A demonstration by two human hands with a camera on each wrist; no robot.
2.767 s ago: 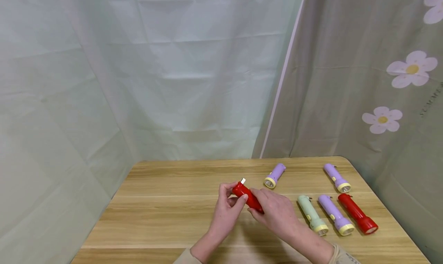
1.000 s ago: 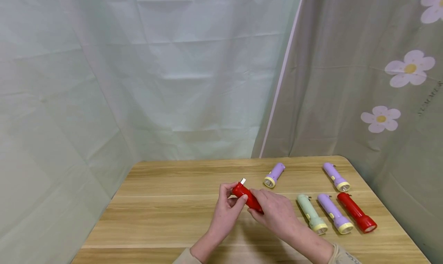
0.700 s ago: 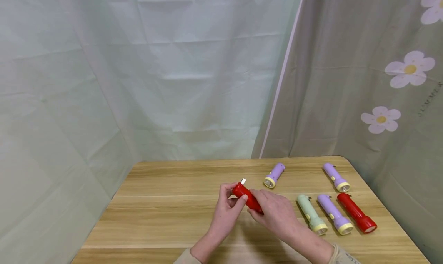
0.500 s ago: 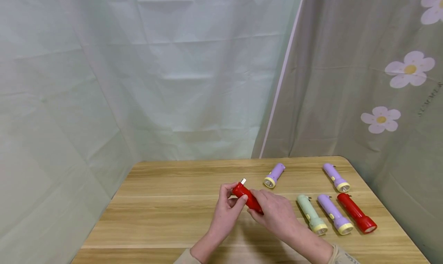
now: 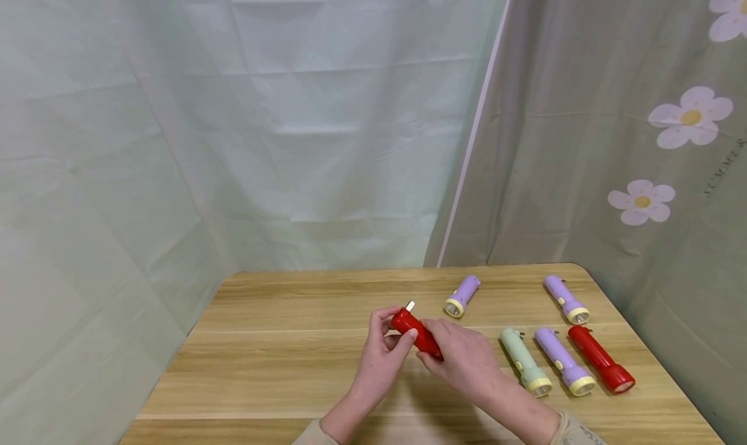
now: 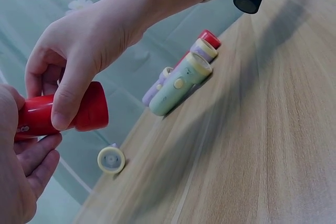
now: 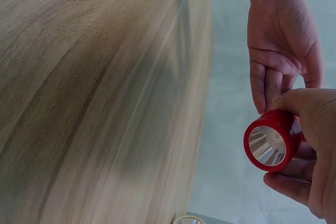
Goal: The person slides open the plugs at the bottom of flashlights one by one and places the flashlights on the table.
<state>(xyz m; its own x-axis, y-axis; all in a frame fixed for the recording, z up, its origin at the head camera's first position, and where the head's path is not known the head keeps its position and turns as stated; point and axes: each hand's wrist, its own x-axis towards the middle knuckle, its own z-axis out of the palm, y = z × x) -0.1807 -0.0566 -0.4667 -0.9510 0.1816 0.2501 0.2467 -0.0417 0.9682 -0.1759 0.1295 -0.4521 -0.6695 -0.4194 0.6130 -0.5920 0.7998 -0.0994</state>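
Note:
Both hands hold a red flashlight (image 5: 417,331) above the table in the head view. My left hand (image 5: 378,360) grips its tail end between fingers and thumb, where a small shiny pale tab (image 5: 410,306) sticks up. Round the head end curl the fingers of my right hand (image 5: 467,360), which hides that part in the head view. The right wrist view shows the silvery reflector (image 7: 266,145) inside the red rim, facing away from the left hand. Part of the red barrel (image 6: 39,114) shows between the two hands in the left wrist view.
On the wooden table (image 5: 262,367), a green flashlight (image 5: 526,362), a purple one (image 5: 565,360) and a red one (image 5: 601,359) lie in a row at right. Behind them lies another purple flashlight (image 5: 567,300), and one more purple flashlight (image 5: 463,296) is beyond the hands. Curtains (image 5: 350,140) hang behind.

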